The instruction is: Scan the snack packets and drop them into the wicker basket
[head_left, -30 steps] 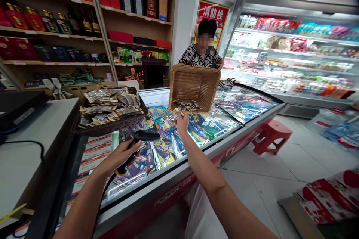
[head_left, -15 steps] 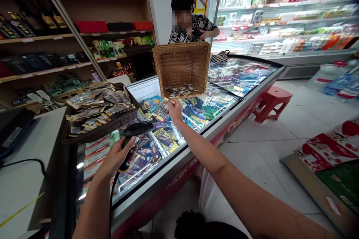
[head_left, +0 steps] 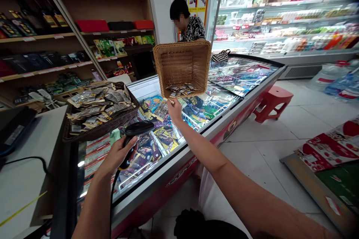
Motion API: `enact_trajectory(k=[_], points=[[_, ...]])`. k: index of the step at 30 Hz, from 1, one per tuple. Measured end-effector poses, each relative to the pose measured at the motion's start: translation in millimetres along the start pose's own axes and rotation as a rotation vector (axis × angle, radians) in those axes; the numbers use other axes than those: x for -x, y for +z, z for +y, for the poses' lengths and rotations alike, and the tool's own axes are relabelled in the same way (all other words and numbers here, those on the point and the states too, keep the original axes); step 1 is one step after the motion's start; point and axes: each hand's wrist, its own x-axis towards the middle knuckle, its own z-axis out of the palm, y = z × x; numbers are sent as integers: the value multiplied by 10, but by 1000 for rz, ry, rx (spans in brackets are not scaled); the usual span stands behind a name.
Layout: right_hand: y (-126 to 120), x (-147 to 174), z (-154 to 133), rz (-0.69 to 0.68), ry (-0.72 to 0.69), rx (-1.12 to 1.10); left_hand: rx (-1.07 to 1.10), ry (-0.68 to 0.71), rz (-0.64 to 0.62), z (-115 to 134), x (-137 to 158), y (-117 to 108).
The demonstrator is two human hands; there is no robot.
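Black scanner [head_left: 138, 127] clamped in left hand [head_left: 120, 154]; right hand [head_left: 175, 110] pinches packet [head_left: 162, 111] by its edge, where slack fingers could drop it onto freezer [head_left: 153, 180].

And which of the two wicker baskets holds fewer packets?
The tan wicker basket near the right hand: few packets lie inside, while the dark wicker basket is heaped.
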Motion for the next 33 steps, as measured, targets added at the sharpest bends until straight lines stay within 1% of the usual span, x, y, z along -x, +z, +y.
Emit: enact_trajectory(k=[3, 8, 13, 18, 24, 30, 33], points=[[12, -3, 10, 43, -14, -10, 9, 0, -3, 13, 3, 4], [37, -15, 21, 57, -15, -5, 24, 15, -5, 30, 12, 14], [43, -16, 37, 53, -8, 17, 23, 12, -10, 27, 20, 7], [35, -13, 70, 22, -25, 10, 75, 12, 10, -27, -3, 4], [55, -21, 81, 23, 26, 1, 123, 44, 16, -106, -39, 2], [65, -30, 83, 37, 34, -20, 74, 40, -10, -76, -19, -6], [65, -44, 75, 45, 32, -34, 78, 28, 11, -57, -17, 6]])
